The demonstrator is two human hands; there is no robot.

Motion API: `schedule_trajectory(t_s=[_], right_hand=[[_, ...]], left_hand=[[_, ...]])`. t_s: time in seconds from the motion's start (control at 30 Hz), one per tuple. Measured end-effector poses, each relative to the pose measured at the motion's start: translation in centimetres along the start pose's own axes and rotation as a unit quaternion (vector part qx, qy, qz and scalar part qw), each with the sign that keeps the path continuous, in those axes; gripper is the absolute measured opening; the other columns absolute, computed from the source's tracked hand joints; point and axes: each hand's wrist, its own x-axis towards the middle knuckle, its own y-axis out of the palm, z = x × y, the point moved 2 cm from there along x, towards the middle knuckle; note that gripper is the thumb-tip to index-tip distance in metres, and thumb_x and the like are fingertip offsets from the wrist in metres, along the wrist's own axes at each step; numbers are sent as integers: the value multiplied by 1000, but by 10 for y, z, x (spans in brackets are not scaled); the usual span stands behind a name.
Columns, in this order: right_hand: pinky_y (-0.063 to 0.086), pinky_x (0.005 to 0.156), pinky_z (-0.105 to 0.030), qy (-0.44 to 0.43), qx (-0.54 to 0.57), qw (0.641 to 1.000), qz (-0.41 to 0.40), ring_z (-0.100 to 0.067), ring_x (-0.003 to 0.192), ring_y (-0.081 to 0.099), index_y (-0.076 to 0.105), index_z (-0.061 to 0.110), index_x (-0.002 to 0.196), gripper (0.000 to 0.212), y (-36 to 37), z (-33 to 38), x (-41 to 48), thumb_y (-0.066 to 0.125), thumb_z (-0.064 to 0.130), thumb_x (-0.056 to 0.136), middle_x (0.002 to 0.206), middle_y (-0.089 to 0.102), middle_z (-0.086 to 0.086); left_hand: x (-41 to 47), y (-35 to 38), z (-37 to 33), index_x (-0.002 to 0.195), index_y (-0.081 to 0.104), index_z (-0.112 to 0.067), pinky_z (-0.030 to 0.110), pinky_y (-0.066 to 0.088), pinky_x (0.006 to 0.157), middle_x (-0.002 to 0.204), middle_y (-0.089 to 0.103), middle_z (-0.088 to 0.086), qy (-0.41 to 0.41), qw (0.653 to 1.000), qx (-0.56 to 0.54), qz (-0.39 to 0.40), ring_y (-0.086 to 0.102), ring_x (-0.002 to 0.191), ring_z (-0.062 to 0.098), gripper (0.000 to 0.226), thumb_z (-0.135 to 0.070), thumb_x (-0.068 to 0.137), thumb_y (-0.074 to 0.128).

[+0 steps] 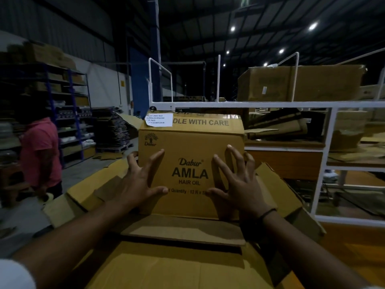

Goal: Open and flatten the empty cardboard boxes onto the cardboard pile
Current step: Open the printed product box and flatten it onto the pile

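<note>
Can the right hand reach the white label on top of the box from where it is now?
Probably yes. The right hand lies spread on the box front, and nothing stands between it and the label at the top left corner.

"Dabur AMLA HAIR OIL" on box (190,155)

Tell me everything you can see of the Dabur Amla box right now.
The Dabur Amla hair oil box is brown corrugated cardboard, still erect, not flattened. Its front carries the black logo; the top reads "handle with care", partly hidden by a white label. It stands on the flattened cardboard pile. The left hand and right hand press spread fingers against its front.
</note>
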Motion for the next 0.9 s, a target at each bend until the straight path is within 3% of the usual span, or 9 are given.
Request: schedule_trajectory(t_s=[0.13, 0.3, 0.43, 0.57, 0.73, 0.83, 0.9], right_hand=[[46, 94, -76, 3, 18, 1000, -7, -57, 142, 16, 37, 33, 157, 103, 16, 2, -3, 74, 70, 68, 166, 14, -16], [44, 98, -75, 21, 44, 998, 26, -55, 144, 17, 23, 37, 160, 111, 33, 8, -25, 81, 63, 69, 168, 8, -12], [43, 103, -69, 53, 60, 997, 22, -49, 142, 23, 15, 33, 163, 122, 34, 17, -39, 85, 61, 67, 164, 15, -13], [39, 108, -63, 105, 48, 993, 27, -41, 139, 29, 11, 33, 164, 130, 33, 19, -47, 85, 66, 63, 160, 19, -13], [29, 111, -60, 102, -2, 995, -6, -44, 139, 30, 19, 27, 164, 119, 26, 17, -43, 77, 71, 70, 159, 24, -19], [28, 112, -59, 118, 7, 993, -25, -39, 141, 32, 19, 24, 164, 111, 22, 20, -36, 73, 68, 77, 159, 26, -18], [26, 116, -59, 141, 37, 989, 9, -33, 143, 32, 15, 28, 164, 105, 24, 22, -33, 70, 66, 83, 157, 30, -14]], left_hand=[[-3, 11, 5, 151, 7, -67, 64, 37, 111, 157, -7, 0, -32, 999, -7, 6, 17, 148, 49, 131, -41, 58, 97], [-26, 31, 11, 153, -1, -62, 58, 32, 116, 160, -10, 8, -66, 997, -29, 36, 23, 147, 44, 136, -32, 64, 97], [-37, 37, 21, 149, -14, -67, 61, 34, 113, 157, 2, 1, -100, 993, -61, 33, 28, 145, 42, 140, -30, 69, 95], [-39, 40, 28, 154, -15, -57, 57, 38, 111, 151, 7, -2, -120, 989, -84, -1, 32, 142, 40, 136, -40, 71, 92], [-27, 31, 30, 161, 2, -42, 57, 34, 109, 161, 9, 7, -47, 995, 42, -72, 20, 143, 39, 113, -69, 77, 74], [-22, 30, 35, 161, 15, -38, 59, 22, 114, 166, 9, 5, -41, 990, 135, -25, 16, 145, 41, 100, -89, 80, 43], [-17, 32, 38, 158, 25, -37, 60, 10, 116, 169, 2, 4, -51, 973, 224, 15, 6, 149, 42, 89, -88, 85, 30]])
